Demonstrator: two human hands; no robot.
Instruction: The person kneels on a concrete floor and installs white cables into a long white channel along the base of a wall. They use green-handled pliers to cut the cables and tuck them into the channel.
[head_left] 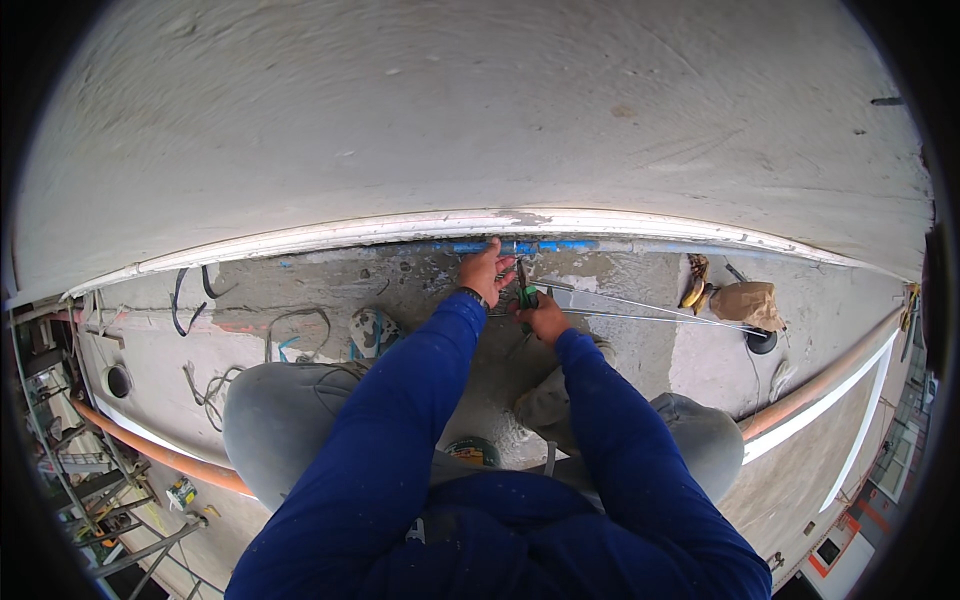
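My left hand (483, 272) reaches to the base of the wall, its fingers apart and one fingertip at a blue pipe (560, 246). Whether something thin lies against those fingers is too small to tell. Green-handled pliers (527, 294) are gripped in my right hand (546, 318), with their dark jaws pointing toward the wall close beside my left fingers. Long thin metal rods (640, 304) stretch from near my hands to the right across the ledge. A white trim strip (400, 227) runs along the wall just above the blue pipe.
A black round base (761, 341), a brown paper bag (745, 303) and a yellow-black object (694, 284) lie to the right. Loose cables (208, 390) and dark strips (178, 305) are at the left. Orange pipes (160, 448) edge the ledge; scaffolding (110, 505) stands lower left.
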